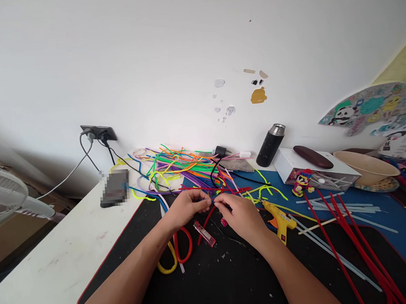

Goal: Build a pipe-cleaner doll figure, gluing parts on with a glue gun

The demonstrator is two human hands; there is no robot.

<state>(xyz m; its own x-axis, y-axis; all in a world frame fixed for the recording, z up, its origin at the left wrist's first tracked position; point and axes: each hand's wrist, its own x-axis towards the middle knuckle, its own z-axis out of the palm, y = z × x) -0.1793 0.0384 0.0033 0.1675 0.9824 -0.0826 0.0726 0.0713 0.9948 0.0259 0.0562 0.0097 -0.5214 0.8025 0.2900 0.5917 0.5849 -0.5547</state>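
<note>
My left hand (190,208) and my right hand (238,212) meet over the black mat (213,283), fingertips pinched and almost touching. Whatever is between them is too small to make out. A red pipe cleaner (206,224) runs from just below the fingertips toward me; I cannot tell whether it is held. Under my hands lies a clear pink lighter (205,234). Beside my left wrist are scissors with red and yellow handles (185,247). A yellow glue gun (279,219) rests to the right of my right hand.
Behind my hands spreads a pile of coloured pipe cleaners (176,167). A black thermos (271,145) stands by a white box (288,165). Glue sticks (345,208), red pipe cleaners (361,248) and a small figure (301,183) are right; a phone (114,188) lies left.
</note>
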